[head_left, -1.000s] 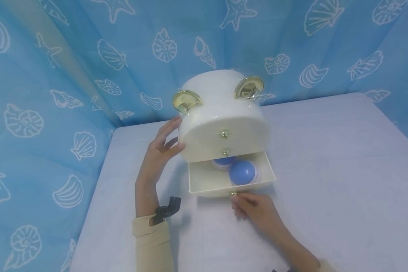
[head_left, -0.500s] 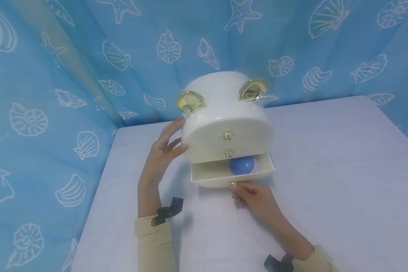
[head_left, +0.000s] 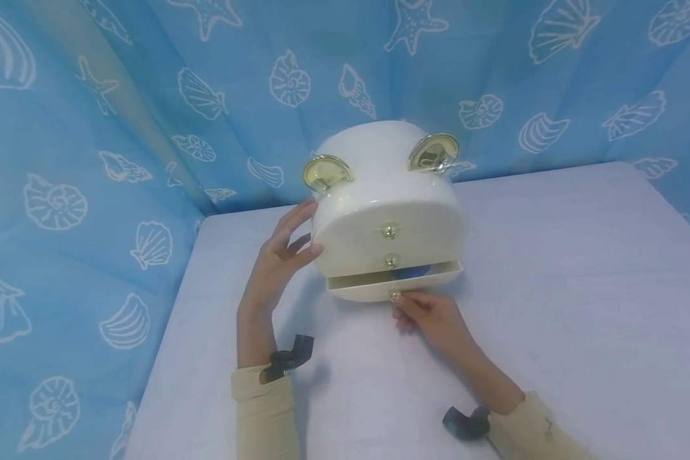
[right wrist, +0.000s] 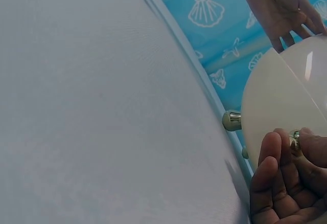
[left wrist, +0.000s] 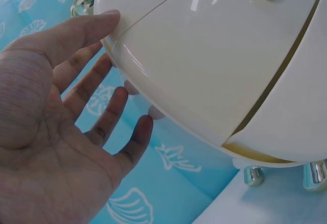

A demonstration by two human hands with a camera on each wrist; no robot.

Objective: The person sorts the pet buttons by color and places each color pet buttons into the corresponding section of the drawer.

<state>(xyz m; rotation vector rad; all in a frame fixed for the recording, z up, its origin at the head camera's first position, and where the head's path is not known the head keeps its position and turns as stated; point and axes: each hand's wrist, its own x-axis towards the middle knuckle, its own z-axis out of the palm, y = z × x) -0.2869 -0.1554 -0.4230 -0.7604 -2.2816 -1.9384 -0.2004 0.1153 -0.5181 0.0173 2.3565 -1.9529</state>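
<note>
A white rounded drawer box [head_left: 374, 150] with two gold ears stands on the table. Its bottom drawer [head_left: 362, 292] is slightly out, and a sliver of a blue round object [head_left: 412, 271] shows in the gap; most of that object is hidden. My right hand [head_left: 434, 319] pinches the drawer's small gold knob [right wrist: 295, 138] between thumb and fingers. At the box's left side rests my left hand [head_left: 276, 259], its fingers spread. In the left wrist view the thumb [left wrist: 104, 24] lies on the front face, with the other fingertips along the side edge.
Two more gold knobs [head_left: 389, 230] sit on the upper front. Gold feet [left wrist: 254, 176] hold the box above the white-covered table [head_left: 552, 287]. A blue shell-patterned curtain [head_left: 236, 128] hangs behind and to the left. Black wrist mounts [head_left: 466, 423] sit on both forearms.
The right hand has pushed the bottom drawer most of the way in, and the blue and white round things inside have gone largely out of sight. The left hand has stayed against the box.
</note>
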